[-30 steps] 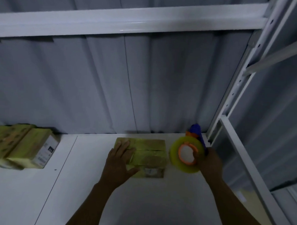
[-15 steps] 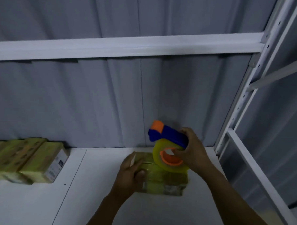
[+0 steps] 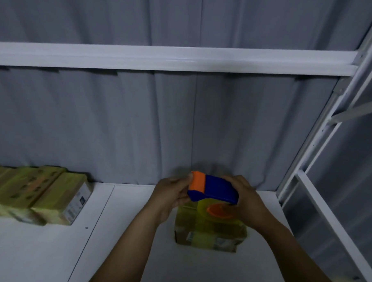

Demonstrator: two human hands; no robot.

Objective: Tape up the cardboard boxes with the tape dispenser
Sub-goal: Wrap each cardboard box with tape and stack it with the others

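We see both hands holding the tape dispenser (image 3: 214, 190) in the air, just above one cardboard box (image 3: 208, 234). The dispenser has a blue body and an orange front end, and it points to the left. The left hand (image 3: 170, 196) takes this front end: its thumb lies on the orange part and its fingers are curled under the blue body. The right hand (image 3: 247, 202) grips the back of the dispenser from above, with the fingers bent round it and round the tape roll (image 3: 217, 210), which is yellow with an orange core. The roll hangs under the blue body and is very close to the top of the box; we cannot tell if it touches.

The box stands on the white counter (image 3: 48, 252), near the right side, and it looks wrapped in yellowish tape, with a small label on its front face. Well apart, at the left edge, a row of similar boxes (image 3: 35, 195) lies side by side against the grey corrugated wall (image 3: 128, 127). A white beam (image 3: 163, 57) crosses above, and a white rack post (image 3: 315, 144) rises at the right.
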